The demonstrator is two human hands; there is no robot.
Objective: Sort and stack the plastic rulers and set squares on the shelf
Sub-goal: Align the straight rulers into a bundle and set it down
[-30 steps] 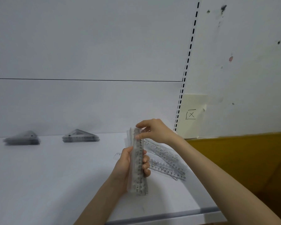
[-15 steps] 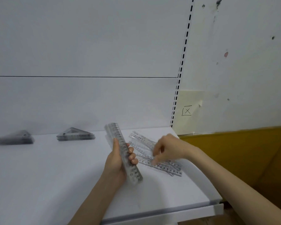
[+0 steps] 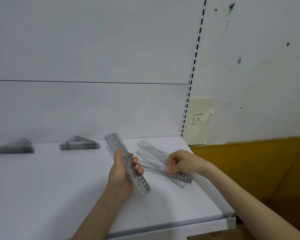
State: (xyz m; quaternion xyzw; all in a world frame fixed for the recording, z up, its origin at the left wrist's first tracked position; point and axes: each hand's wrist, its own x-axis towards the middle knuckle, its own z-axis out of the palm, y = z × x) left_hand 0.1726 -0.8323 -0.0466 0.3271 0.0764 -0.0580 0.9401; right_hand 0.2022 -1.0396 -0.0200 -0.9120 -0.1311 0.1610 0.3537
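My left hand grips a bundle of rulers (clear plastic, black graduations). The bundle is tilted, with its far end toward the back, above the white shelf. My right hand, fingers curled, pinches the loose rulers, which lie fanned flat on the shelf just right of the bundle. Two set square stacks lie at the rear left.

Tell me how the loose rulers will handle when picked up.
The loose rulers look stiff: they lie straight and flat. Likely light; the left hand holds a whole bundle. Flat on the shelf, their thin edges may be hard to pinch.
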